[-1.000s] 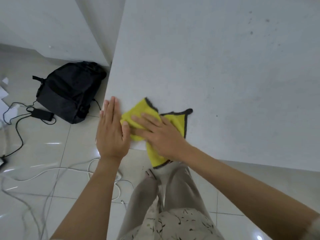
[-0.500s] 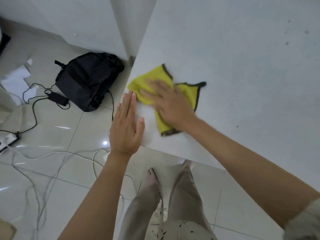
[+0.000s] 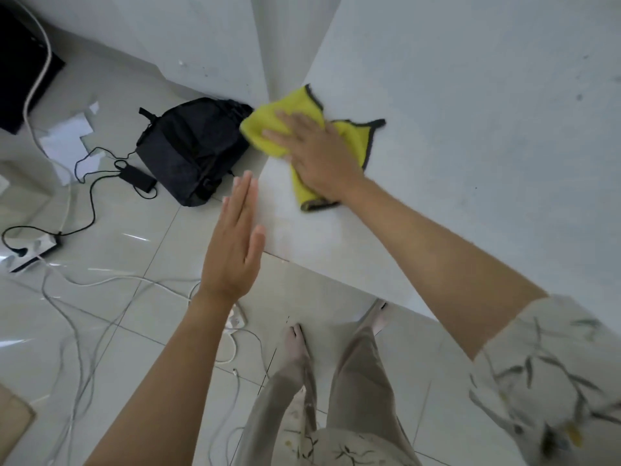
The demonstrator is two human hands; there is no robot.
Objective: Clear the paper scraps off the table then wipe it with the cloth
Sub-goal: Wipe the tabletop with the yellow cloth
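Here, each line is placed relative to the table (image 3: 470,163).

Table: a pale grey slab filling the upper right of the view; its near-left corner points toward the person's legs.
Cloth: the yellow cloth (image 3: 268,129), edged in dark grey, lies on the table at its left edge, with one rounded fold hanging just past that edge.
Right hand: the right hand (image 3: 319,159) lies flat on the cloth with fingers straight and spread, pressing it to the table top.
Left hand: the left hand (image 3: 235,243) is flat, fingers straight and together, held beside the table's left edge near the corner; whether it touches the edge, I cannot tell.
Containers: the only one is a black backpack (image 3: 191,149) on the floor just left of the table; it looks closed and its contents are hidden.
Paper scraps: white paper scraps (image 3: 67,139) lie on the floor well left of the table, beyond the backpack.
Other floor items: a black power adapter (image 3: 137,178) with its cord sits beside the backpack, and a white power strip (image 3: 32,252) lies further left among loose cables.
Change: since half a second ago the cloth and right hand have slid farther from the near corner along the table's left edge, so the cloth now overhangs it; the left hand has stayed flat beside the edge, and the gap between the hands has widened.
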